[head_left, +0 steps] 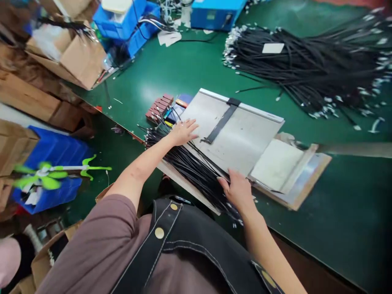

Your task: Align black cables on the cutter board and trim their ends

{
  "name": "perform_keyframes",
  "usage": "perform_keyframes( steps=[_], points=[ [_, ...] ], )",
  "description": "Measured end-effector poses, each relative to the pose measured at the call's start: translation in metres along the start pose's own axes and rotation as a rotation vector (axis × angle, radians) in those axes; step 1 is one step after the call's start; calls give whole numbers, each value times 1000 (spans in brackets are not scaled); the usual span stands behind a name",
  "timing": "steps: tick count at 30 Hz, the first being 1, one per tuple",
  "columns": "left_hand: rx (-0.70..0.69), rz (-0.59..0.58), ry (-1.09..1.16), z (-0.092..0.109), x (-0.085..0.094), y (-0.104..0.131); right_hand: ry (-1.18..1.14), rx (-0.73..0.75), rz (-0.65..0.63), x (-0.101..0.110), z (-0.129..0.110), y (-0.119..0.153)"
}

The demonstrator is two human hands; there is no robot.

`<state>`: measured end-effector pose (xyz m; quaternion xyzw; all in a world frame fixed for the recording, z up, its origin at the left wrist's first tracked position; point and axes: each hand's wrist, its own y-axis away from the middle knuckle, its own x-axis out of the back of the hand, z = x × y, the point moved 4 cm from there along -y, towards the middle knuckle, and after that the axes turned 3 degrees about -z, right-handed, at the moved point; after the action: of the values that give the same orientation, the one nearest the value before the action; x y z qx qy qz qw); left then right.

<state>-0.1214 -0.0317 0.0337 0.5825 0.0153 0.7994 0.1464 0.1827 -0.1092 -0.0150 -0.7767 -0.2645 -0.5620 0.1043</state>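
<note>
A bundle of black cables [196, 171] lies along the near edge of the green table, beside a flat grey metal plate [241, 130] with a dark strap [222, 122] across it. My left hand [183, 132] rests with its fingers spread over the far-left part of the bundle and the plate's left edge. At the plate's near-right corner, my right hand [239, 188] has its thumb and forefinger apart, over the bundle's right part. Between the two hands, a few cables run along the plate's edge. What is under my right palm is hidden.
A large pile of black cables [306, 65] covers the back right. A board with a white pad [277, 165] sits right of the plate. Brown blocks [159, 107] are at its left. A blue box [216, 14] and blue bins [118, 20] stand behind.
</note>
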Motion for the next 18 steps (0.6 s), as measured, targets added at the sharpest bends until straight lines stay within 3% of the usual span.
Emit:
perform_keyframes(
  steps=[2, 4, 10, 14, 18],
  points=[
    [-78, -153, -59, -4, -12, -13, 21, -40, -52, -1, -17, 8],
    [-120, -211, -90, -9, -17, -6, 57, -60, -94, -4, -34, 19],
    [-206, -221, -114, -36, -13, 71, 146, -67, -92, -18, -66, 45],
    [-189, -234, -163, -42, -20, 104, 111, -103, -43, -19, -53, 39],
    [-88, -147, -190, -33, -28, 88, 76, -121, -50, -4, -21, 15]
  ],
)
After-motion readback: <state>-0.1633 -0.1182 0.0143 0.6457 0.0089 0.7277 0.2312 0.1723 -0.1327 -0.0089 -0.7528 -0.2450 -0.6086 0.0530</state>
